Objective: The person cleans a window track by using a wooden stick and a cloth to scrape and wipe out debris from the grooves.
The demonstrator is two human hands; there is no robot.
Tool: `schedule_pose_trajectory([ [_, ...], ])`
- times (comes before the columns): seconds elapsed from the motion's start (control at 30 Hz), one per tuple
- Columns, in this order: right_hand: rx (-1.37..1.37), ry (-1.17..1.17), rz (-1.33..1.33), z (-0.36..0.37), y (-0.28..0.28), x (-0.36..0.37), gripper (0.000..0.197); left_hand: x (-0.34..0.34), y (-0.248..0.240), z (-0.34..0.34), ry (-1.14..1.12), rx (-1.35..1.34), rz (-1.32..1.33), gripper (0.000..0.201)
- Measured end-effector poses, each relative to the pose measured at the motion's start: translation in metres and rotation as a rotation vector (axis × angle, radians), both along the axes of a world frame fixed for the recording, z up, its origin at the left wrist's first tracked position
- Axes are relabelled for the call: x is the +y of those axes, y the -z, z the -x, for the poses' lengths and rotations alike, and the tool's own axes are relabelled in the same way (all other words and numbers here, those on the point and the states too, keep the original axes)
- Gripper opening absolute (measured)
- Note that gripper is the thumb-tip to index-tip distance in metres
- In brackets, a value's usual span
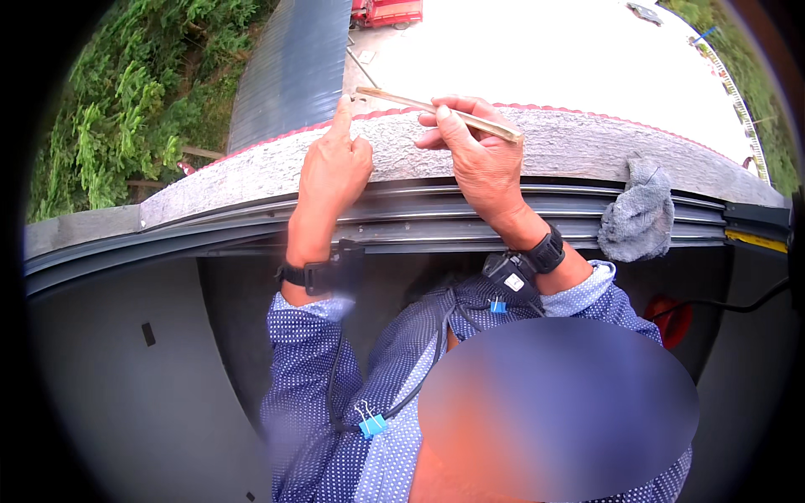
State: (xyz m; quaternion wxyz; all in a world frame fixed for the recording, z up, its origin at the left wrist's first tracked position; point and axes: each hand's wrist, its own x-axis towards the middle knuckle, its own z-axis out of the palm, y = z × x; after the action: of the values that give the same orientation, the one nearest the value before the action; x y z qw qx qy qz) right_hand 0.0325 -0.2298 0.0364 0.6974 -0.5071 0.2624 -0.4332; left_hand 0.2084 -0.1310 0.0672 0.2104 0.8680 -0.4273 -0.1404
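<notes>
My left hand (334, 168) reaches over the pale, rough stone ledge (394, 147). Its index finger points outward and the other fingers are curled, with nothing visible in them. In my right hand (489, 168) is a long, slim, tan stick-like tool (470, 120), pinched between thumb and fingers. One end of it points left, close to my left index fingertip, without visibly touching it. The tool's exact kind cannot be made out. Both hands are beyond the dark metal window track (411, 210). A crumpled grey cloth (641, 214) lies across the track, right of my right hand.
Past the ledge's red scalloped edge lies a drop to bright ground, with a grey metal roof (289, 67), trees (126, 109) and a red truck (386, 12) below. Inside, a red round object (671, 320) and a black cable (746, 303) are at the right.
</notes>
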Motion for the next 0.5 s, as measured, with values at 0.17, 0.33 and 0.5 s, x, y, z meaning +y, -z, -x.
schedule_pose_trajectory([
  [0.17, 0.427, 0.143, 0.565, 0.02, 0.019, -0.019, 0.023, 0.005, -0.001, 0.01, -0.053, -0.008, 0.079, 0.069],
  [0.33, 0.265, 0.158, 0.426, 0.033, 0.008, -0.015, 0.024, 0.055, -0.002, 0.028, -0.024, -0.102, 0.191, 0.05],
  [0.5, 0.054, -0.091, 0.222, 0.057, -0.008, 0.013, 0.025, 0.114, 0.016, 0.046, -0.103, -0.195, 0.295, 0.042],
])
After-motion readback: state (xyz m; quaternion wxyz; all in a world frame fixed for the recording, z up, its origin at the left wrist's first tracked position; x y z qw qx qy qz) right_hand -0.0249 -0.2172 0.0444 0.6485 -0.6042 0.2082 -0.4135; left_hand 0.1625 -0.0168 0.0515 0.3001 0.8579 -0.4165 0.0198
